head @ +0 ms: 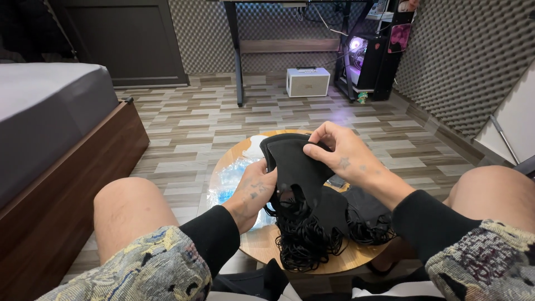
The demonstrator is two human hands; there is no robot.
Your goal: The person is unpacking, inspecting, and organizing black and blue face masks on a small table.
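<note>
Clear plastic bag (231,181) with blue and white patches, crumpled flat on the left part of the round wooden tabletop (262,245), touching the left hand (253,192). Farther back, on the floor beside the desk leg, a white box-shaped speaker (307,82) with a small dark label on its front. At the upper right, a pink-and-dark picture panel (399,38) on the black computer tower (372,61), glowing purple inside.

1. The table (262,245) stands between my knees, on the floor (290,117).
2. My hands, left (253,192) and right (343,153), hold a mask (295,164) above the table.
3. Under it lies a heap of masks (312,234); a plastic bag (228,181) lies left of them.
4. The bed (50,111) stands to my left.
5. A speaker (307,82) sits ahead, with a computer tower (368,61) to its right.
</note>
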